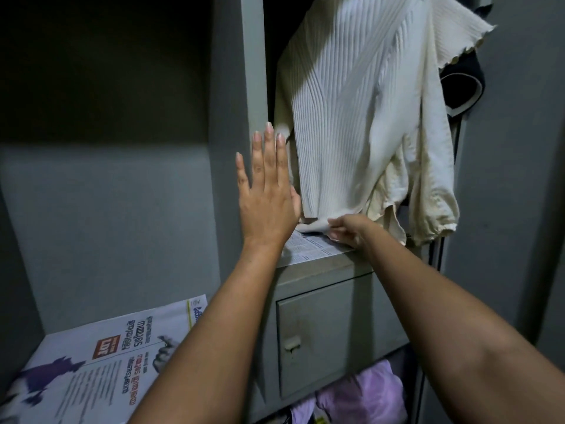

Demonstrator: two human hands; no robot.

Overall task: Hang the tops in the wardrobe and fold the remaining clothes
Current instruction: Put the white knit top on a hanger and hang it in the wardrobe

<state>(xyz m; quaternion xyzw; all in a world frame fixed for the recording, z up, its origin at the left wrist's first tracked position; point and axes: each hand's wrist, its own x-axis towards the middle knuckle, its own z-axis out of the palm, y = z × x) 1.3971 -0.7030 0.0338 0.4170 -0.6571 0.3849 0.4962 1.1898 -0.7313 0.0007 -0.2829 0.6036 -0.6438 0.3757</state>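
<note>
A cream ribbed top hangs inside the right compartment of the grey wardrobe, its hem reaching down to a shelf lined with newspaper. My left hand is raised flat with straight fingers against the wardrobe's upright divider, beside the top's left edge. My right hand pinches the top's lower hem just above the newspaper. A second cream garment with a gathered cuff hangs behind it on the right. The hanger is out of view.
A dark garment hangs at the far right. Below the shelf is a small grey drawer with a handle. Lilac clothes lie under it. The left compartment's shelf holds a printed newspaper sheet.
</note>
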